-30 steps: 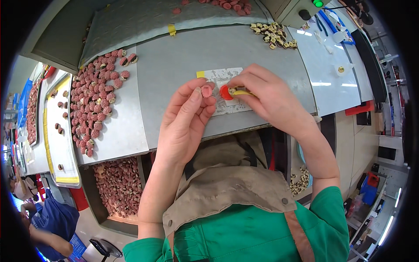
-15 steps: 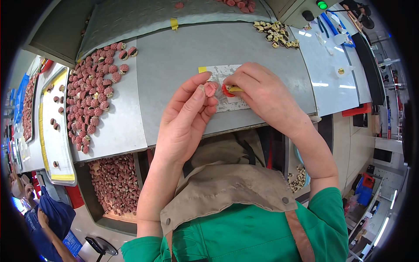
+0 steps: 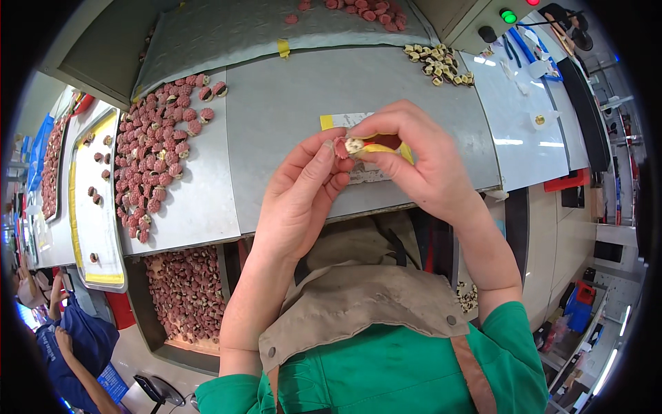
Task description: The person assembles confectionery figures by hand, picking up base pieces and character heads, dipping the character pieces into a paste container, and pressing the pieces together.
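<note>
My left hand [image 3: 298,183] pinches a small pink ridged shell-like piece [image 3: 340,148] between thumb and fingertips, its hollow side facing right. My right hand [image 3: 429,162] grips what looks like yellow tweezers [image 3: 378,148]. At their tip is a small cream-coloured piece [image 3: 354,145], right against the pink piece; whether it sits inside cannot be made out. Both hands are close together above a scuffed white plate [image 3: 360,177] on the grey worktop. My right fingers partly hide this plate.
Joined pink pieces [image 3: 155,162] are heaped on the left, beside a yellow-edged tray [image 3: 88,228]. A full bin [image 3: 183,293] lies below. Cream-and-brown pieces [image 3: 439,64] lie far right. More pink shells [image 3: 369,10] rest on the grey belt [image 3: 227,41]. A person in blue [image 3: 76,338] is at lower left.
My right hand has lifted the tweezers from the plate and brought the cream piece left to the pink shell. My left hand still pinches the shell. The whole view has shifted slightly.
</note>
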Tool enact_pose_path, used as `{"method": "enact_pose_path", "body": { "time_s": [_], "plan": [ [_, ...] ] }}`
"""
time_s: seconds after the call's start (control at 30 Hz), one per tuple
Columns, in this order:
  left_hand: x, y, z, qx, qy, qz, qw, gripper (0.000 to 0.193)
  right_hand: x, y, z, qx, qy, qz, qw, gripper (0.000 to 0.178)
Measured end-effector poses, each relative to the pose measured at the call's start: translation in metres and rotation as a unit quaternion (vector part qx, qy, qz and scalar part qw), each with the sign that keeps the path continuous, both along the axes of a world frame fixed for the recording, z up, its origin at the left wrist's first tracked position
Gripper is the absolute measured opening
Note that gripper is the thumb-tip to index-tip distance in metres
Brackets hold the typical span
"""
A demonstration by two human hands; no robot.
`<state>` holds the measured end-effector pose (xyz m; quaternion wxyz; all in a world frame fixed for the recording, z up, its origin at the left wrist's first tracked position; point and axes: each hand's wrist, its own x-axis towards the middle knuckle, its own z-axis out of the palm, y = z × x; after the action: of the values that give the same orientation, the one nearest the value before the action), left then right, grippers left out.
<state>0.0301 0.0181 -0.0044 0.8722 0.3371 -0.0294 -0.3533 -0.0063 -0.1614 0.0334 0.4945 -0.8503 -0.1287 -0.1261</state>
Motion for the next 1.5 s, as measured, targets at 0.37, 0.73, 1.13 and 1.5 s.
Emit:
{"method": "enact_pose_path", "body": {
  "time_s": [0.37,0.73,1.13,1.5],
  "plan": [
    [-0.019,-0.016,-0.006,0.135,-0.229,0.182,0.947,0.026,-0.006,0.011,-0.021,0.135,0.054,-0.035,0.989,0.019],
    [-0.012,-0.011,0.004,0.121,-0.166,0.083,0.975,0.028,-0.012,0.008,-0.026,0.074,-0.04,-0.04,0.996,0.023],
    [-0.004,-0.009,0.007,0.109,-0.119,0.028,0.986,0.037,-0.011,0.0,-0.027,-0.052,-0.125,-0.044,0.99,0.032],
    [-0.022,-0.018,0.011,0.138,-0.198,0.066,0.968,0.053,-0.009,0.0,-0.02,-0.069,-0.107,-0.013,0.992,0.031]
  ]
}}
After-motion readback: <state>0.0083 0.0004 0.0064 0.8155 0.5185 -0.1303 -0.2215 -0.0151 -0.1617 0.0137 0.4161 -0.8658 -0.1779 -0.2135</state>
